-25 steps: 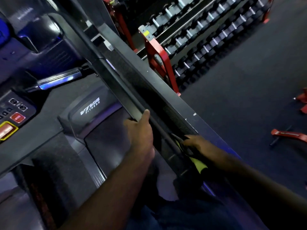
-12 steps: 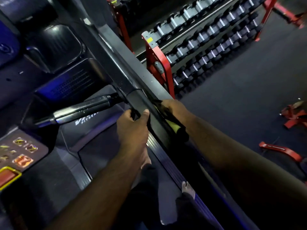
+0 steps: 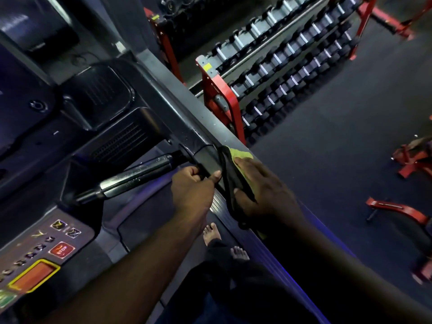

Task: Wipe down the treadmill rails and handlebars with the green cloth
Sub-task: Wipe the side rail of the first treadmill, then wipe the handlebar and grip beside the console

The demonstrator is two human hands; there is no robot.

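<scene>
The green cloth [image 3: 240, 155] is being pressed flat against the right-hand treadmill rail [image 3: 205, 127] under the right hand [image 3: 264, 190], whose fingers are spread and curled over it, the thumb tucked round the inner edge; a dark strap or cord is also being pinned beneath that palm, though what it belongs to cannot be told. The cloth is judged light, limp and easily bunched, so it is best being held with a broad palm and not pinched at a corner. The left hand [image 3: 194, 183] is being closed round the rail's inner lip just beside the base of the handlebar [image 3: 138, 176], apparently for bracing. The rail is being taken as a hard, smooth, slightly glossy slope on which the cloth should slide easily. The handlebar grip is looking shiny, perhaps damp. Beyond the rail, a red dumbbell rack [image 3: 219, 97] is standing on dark matted floor [image 3: 339, 148] in dim bluish light.
</scene>
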